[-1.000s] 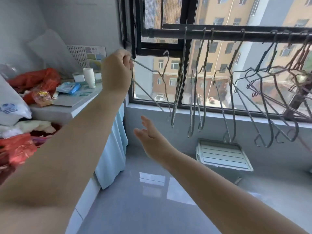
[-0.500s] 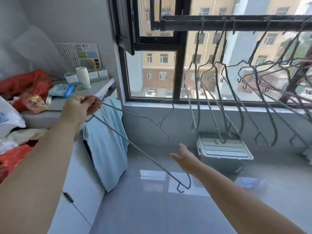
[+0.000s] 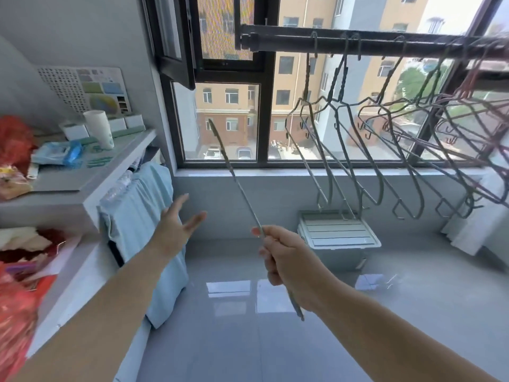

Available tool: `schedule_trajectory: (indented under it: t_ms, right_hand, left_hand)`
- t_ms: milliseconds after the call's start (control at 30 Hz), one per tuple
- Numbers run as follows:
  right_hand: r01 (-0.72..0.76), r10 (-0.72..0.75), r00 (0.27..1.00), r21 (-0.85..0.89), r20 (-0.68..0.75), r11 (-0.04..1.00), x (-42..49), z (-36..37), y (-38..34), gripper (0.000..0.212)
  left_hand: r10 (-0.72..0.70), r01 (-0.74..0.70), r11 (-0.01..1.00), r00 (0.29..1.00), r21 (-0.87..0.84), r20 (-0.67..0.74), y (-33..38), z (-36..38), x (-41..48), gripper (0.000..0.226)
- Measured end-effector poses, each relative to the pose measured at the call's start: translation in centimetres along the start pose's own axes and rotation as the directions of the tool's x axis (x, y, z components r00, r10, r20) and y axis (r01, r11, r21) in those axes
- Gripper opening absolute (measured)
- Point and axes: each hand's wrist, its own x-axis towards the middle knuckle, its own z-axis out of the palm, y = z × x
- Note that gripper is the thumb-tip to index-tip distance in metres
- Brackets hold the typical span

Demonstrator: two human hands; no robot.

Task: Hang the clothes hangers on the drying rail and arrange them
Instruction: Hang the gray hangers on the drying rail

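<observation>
Head view: right hand [image 3: 286, 260] grips a hanger [image 3: 234, 172], left hand [image 3: 175, 230] spread, over glossy grey floor [image 3: 248, 343].

Wire hangers [image 3: 343, 82] on drying rail [image 3: 275, 44]

Drying rail [image 3: 358, 45] runs top right before the window [image 3: 228, 122], hangers [image 3: 343, 81] hooked along it, lidded box [image 3: 336, 232] on the floor [image 3: 220, 340] beneath. Left, a cup [image 3: 100, 128] on the shelf [image 3: 68, 177]; held hanger [image 3: 234, 175] between.

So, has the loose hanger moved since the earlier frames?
Yes. The hanger has gone rightward, away from the shelf toward the storage box; the right hand grips it now, the left hand is open.
</observation>
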Motion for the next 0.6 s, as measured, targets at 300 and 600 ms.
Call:
schedule_trajectory:
  t_ms: [300, 600]
  right_hand:
    - [0.152, -0.101, 0.971, 0.231, -0.216, 0.961, 2.1, 2.3, -2.3, 0.027]
    - [0.283, -0.219, 0.949, 0.302, -0.228, 0.911, 1.5, 3.5, -6.6, 0.029]
  left_hand:
    - [0.261, -0.212, 0.964, 0.862, -0.157, 0.435, 5.3, 2.9, -8.4, 0.09]
    - [0.412, -0.272, 0.887, 0.831, -0.373, 0.373, 7.2, 2.0, -9.3, 0.072]
